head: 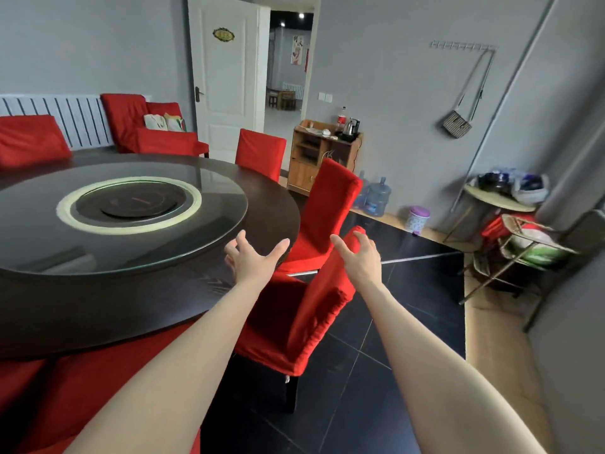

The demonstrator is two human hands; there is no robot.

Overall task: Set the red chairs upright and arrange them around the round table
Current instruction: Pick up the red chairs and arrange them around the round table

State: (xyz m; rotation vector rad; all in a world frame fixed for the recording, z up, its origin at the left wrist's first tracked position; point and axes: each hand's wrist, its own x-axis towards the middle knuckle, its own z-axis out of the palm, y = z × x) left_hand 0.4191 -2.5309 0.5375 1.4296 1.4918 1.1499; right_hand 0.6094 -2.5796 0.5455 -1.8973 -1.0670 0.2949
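Red chair (294,322): stood upright, just beside round table (137,306).
Left hand (252,260): spread wide, held nothing.
Right hand (358,257): spread wide near chair top, empty.

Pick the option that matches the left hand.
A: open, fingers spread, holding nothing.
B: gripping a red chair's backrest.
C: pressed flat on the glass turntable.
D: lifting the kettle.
A: the left hand hangs in the air with spread fingers in front of the round table, gripping nothing.
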